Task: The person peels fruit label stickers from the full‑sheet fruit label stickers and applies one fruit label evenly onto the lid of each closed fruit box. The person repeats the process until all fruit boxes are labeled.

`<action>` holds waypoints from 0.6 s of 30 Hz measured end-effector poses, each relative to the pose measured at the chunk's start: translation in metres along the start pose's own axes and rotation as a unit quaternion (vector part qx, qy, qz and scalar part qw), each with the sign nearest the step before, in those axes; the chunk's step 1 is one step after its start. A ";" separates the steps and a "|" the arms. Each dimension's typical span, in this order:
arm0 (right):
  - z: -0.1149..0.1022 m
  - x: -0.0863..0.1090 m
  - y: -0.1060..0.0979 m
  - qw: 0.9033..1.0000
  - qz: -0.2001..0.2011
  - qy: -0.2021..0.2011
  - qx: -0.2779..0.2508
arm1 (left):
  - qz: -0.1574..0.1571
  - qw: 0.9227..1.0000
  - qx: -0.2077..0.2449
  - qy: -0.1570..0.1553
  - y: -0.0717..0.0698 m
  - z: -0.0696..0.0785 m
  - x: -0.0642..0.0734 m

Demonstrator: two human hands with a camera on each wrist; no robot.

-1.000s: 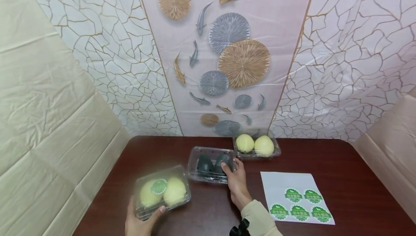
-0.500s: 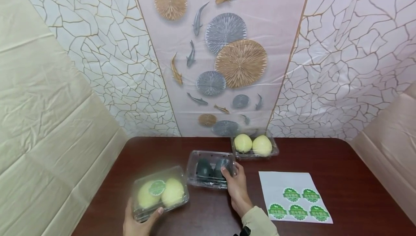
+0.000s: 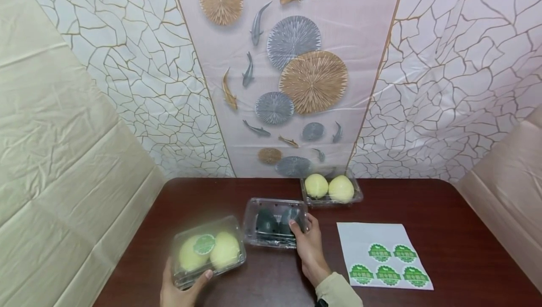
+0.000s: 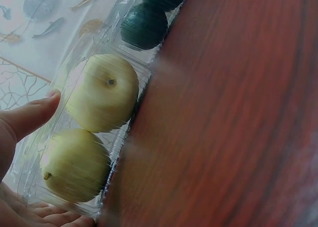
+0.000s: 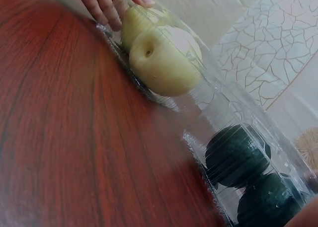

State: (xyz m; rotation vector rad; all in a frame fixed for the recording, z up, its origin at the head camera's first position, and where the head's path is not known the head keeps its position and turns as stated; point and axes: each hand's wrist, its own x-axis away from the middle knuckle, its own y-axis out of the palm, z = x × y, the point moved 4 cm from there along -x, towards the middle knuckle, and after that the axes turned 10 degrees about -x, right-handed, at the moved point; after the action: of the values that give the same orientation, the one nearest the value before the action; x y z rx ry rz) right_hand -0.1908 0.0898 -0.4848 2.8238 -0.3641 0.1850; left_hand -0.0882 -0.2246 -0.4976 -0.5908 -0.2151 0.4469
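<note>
A clear plastic fruit box (image 3: pixel 224 269) with two pale yellow, round fruits (image 4: pixel 102 93) sits at the front left, a round green sticker (image 3: pixel 204 244) on its lid. My left hand (image 3: pixel 182 286) grips its near left corner, thumb along the front side. To the right, a second clear box (image 3: pixel 262 240) contains two dark green, avocado-like fruits (image 5: pixel 238 155). My right hand (image 3: pixel 311 250) holds that box by its right end, thumb on the lid and fingers at the far side. No sticker shows on this lid. The two boxes lie almost corner to corner.
Behind, a third clear box (image 3: pixel 357 194) with two pale yellow fruits stands by the patterned wall cloth (image 3: pixel 296 128). A white sheet (image 3: pixel 360 236) with several green stickers (image 3: pixel 387 275) lies at right on the dark red-brown table (image 3: pixel 457 241).
My right hand has drawn the box of dark green fruits slightly towards me. The left hand keeps its hold on the yellow fruit box. The head view has shifted a little.
</note>
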 end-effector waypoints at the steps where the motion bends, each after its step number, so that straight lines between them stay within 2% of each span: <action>1: 0.000 0.000 -0.001 1.000 0.001 0.002 0.001 | -0.001 1.000 -0.001 0.000 0.000 0.000 0.000; 9: -0.001 0.005 -0.004 1.000 0.009 0.003 -0.003 | -0.006 1.000 -0.004 -0.003 0.000 0.001 -0.001; 18: -0.003 0.013 -0.010 0.999 0.028 0.007 -0.026 | 0.024 1.000 -0.007 0.013 -0.001 0.001 0.002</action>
State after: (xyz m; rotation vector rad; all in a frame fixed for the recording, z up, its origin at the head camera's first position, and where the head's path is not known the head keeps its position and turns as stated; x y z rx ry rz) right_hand -0.1764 0.0966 -0.4825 2.7624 -0.4389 0.2053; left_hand -0.0868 -0.2237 -0.4960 -0.6161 -0.1799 0.4843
